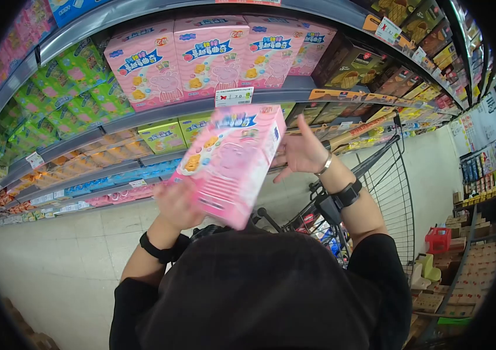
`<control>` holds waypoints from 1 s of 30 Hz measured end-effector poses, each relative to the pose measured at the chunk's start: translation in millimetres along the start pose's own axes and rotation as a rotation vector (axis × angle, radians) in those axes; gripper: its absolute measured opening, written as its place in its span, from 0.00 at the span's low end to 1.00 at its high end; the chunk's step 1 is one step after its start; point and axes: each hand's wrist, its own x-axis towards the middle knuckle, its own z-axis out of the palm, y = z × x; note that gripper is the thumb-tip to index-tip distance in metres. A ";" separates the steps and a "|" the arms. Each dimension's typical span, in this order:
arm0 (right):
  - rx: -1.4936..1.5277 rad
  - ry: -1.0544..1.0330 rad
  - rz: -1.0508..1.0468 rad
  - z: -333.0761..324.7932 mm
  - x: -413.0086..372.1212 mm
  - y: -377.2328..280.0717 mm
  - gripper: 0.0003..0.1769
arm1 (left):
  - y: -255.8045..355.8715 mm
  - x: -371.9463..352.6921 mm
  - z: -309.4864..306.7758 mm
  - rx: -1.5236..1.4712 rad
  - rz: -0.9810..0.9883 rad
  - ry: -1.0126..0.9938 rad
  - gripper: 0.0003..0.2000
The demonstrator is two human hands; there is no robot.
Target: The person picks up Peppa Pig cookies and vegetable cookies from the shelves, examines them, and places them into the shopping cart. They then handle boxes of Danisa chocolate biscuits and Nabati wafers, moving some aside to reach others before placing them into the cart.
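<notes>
1. Left of centre, the left hand: a firm, low hold suits a box this broad. Though blurred, it looks clamped on the lower-left edge, forearm angled up from the bottom of the frame.
2. Centre, the pink box: tilted in front of the shelf; best steadied from both sides.
3. Right of centre, the right hand: fingers spread, thumb up, beside the box; I cannot tell whether fingertips touch.

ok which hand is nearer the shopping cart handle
Right. The right hand is open, just left of the shopping cart handle; the left hand is farther left, at the lower left edge of the pink Peppa Pig cookie box.
</notes>
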 end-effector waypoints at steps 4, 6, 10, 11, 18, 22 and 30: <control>-0.079 -0.023 -0.323 14.2 -11.7 -9.6 0.50 | -3.6 22.4 14.5 0.155 0.361 0.136 0.18; -0.133 0.190 -0.492 33.1 -7.5 -9.2 0.38 | -11.2 24.1 30.5 0.175 0.451 0.174 0.18; -0.227 0.404 -0.612 36.7 -14.2 -10.3 0.26 | -12.9 28.2 51.0 -0.002 0.286 0.130 0.19; -0.275 0.438 -0.658 35.7 -16.6 -10.3 0.27 | -11.6 28.1 52.3 -0.064 0.209 0.059 0.18; -0.866 0.811 -1.045 38.4 -78.6 -46.7 0.38 | -14.8 25.9 50.6 -0.361 -0.054 -0.090 0.15; -0.836 0.976 -1.237 19.8 -97.9 -83.4 0.38 | -10.5 19.2 56.0 -0.443 -0.218 -0.135 0.14; -0.694 0.658 -1.062 -48.0 -91.2 -157.4 0.32 | -0.6 -0.1 48.4 -0.444 -0.292 -0.209 0.14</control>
